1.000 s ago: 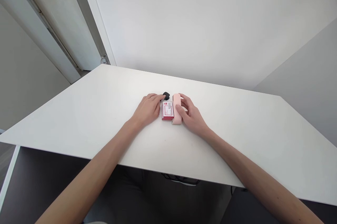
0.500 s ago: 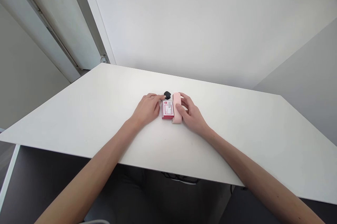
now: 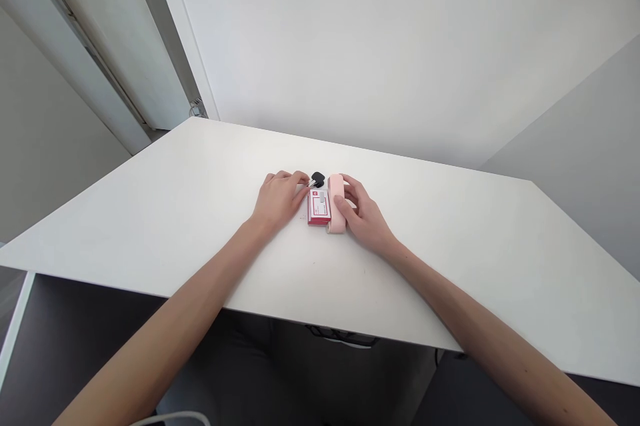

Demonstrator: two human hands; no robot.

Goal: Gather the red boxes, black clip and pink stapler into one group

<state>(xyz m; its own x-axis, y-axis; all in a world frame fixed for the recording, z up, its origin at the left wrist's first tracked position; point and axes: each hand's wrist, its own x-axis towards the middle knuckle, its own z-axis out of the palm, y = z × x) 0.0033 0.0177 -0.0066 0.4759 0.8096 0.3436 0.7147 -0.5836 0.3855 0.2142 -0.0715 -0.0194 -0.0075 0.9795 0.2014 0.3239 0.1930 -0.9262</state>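
A small red-and-white box (image 3: 319,207) lies on the white table, label up. Against its right side stands a long pale-pink object with rounded ends (image 3: 337,203); its exact kind is unclear. My right hand (image 3: 363,214) grips this pink piece, thumb on top and fingers curled at its far right side. Just behind the box rests a key with a black head (image 3: 318,179), its metal part pointing left. My left hand (image 3: 281,199) rests at the box's left, fingers loosely bent and thumb apart from them, fingertips close to the key's metal end. Whether they touch it is hard to tell.
The white tabletop (image 3: 400,279) reaches back to a white wall (image 3: 350,46). At the far left corner, a bunched cable (image 3: 197,108) shows beside a door frame. Below the front edge, a dark item with black loops (image 3: 343,336) is partly visible. A pale cable (image 3: 173,417) crosses at the bottom.
My left hand has drawn back slightly left, its fingers more bent, uncovering the key's metal part. The box, the pink object and my right hand stay in place.
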